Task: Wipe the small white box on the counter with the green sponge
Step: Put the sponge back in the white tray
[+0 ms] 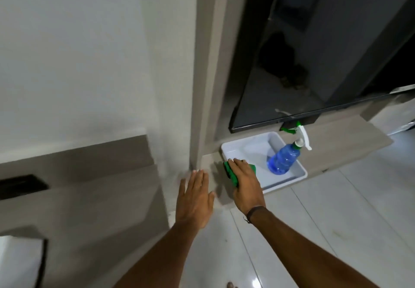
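Observation:
A shallow white box (292,178), open at the top, sits on a low grey counter (350,143) below a wall-mounted screen. My right hand (246,183) presses a green sponge (231,172) against the box's near left rim, fingers laid flat over it. The sponge shows only at the hand's left side and past the fingertips. My left hand (195,195) hovers flat with fingers spread, just left of the box, over the counter's corner, holding nothing.
A blue spray bottle (284,158) with a white and green trigger lies tilted inside the box at its right end. A dark screen (314,51) hangs above. A grey pillar (202,74) stands to the left. Glossy white floor tiles (325,231) lie below.

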